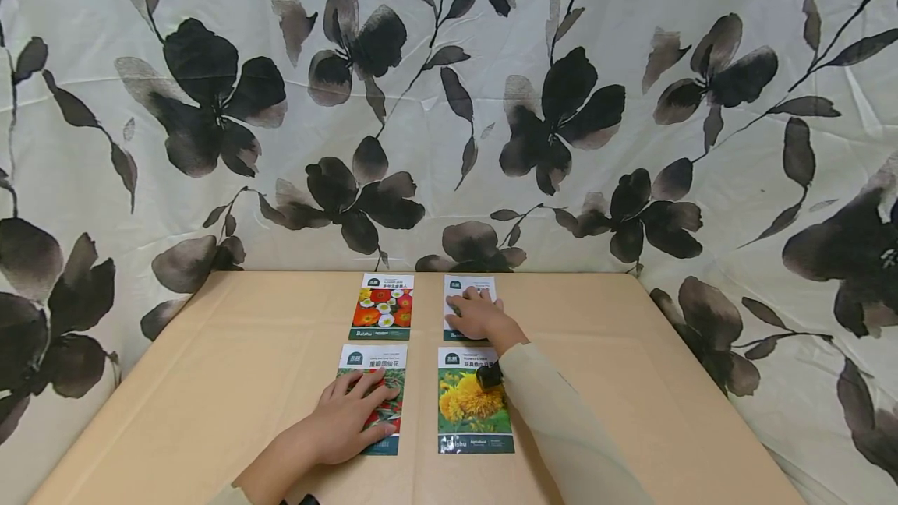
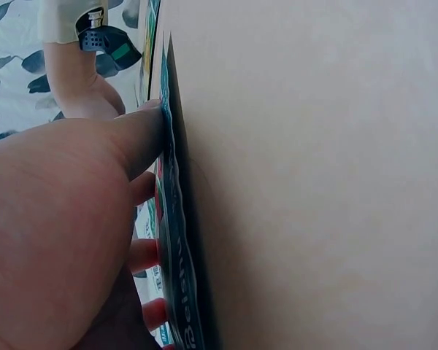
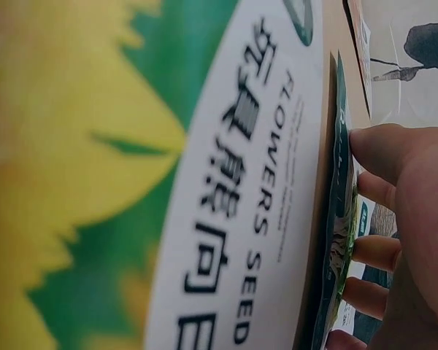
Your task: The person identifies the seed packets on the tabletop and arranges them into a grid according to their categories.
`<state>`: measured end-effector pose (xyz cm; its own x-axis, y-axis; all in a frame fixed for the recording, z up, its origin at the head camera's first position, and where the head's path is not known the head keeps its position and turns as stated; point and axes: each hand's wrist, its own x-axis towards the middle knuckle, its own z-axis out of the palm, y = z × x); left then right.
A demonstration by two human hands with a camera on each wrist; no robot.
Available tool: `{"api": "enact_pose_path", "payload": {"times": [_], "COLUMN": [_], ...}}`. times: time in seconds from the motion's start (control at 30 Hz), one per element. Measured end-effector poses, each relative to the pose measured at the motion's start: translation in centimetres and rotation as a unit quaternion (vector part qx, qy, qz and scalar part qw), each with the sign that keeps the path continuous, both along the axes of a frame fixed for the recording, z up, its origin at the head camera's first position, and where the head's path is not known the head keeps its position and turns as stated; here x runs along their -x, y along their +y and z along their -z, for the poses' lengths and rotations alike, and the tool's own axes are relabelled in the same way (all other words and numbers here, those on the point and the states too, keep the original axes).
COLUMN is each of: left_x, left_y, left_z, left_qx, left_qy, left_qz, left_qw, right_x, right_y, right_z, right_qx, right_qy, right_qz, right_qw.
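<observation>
Four-square on the table lie flower seed packets. My left hand (image 1: 342,425) rests on the near-left packet (image 1: 382,446), fingers spread over its red-flower picture; in the left wrist view thumb and fingertips touch the face of this packet (image 2: 177,248). Further off, my right hand (image 1: 480,318) lies on the far-right packet (image 1: 459,285) and hides most of its picture. The right wrist view has thumb and fingertips against that packet (image 3: 334,226). Below the right forearm is the near-right packet (image 1: 475,415) with yellow blooms. The far-left packet (image 1: 382,309), with red and white flowers, is untouched.
The light wooden table (image 1: 231,380) ends at a back edge just behind the far packets. A white cloth (image 1: 449,123) with dark flowers hangs behind it. A black wrist device (image 1: 489,375) sits at the right cuff, above the near-right packet.
</observation>
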<state>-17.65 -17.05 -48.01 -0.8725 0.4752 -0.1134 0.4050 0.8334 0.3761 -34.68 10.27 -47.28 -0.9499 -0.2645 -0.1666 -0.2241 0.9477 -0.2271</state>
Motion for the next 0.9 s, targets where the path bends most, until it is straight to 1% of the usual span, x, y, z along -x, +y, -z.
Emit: {"api": "enact_pose_path", "payload": {"times": [0.9], "left_x": [0.2], "left_y": [0.1], "left_z": [0.4], "left_qx": [0.004], "left_qy": [0.0], "left_qz": [-0.006], "left_qw": [1.0], "right_x": [0.1], "right_y": [-1.1], "right_z": [0.3], "right_qx": [-0.008], "right_qy": [0.001], "right_qz": [0.004], "right_qw": [1.0]}}
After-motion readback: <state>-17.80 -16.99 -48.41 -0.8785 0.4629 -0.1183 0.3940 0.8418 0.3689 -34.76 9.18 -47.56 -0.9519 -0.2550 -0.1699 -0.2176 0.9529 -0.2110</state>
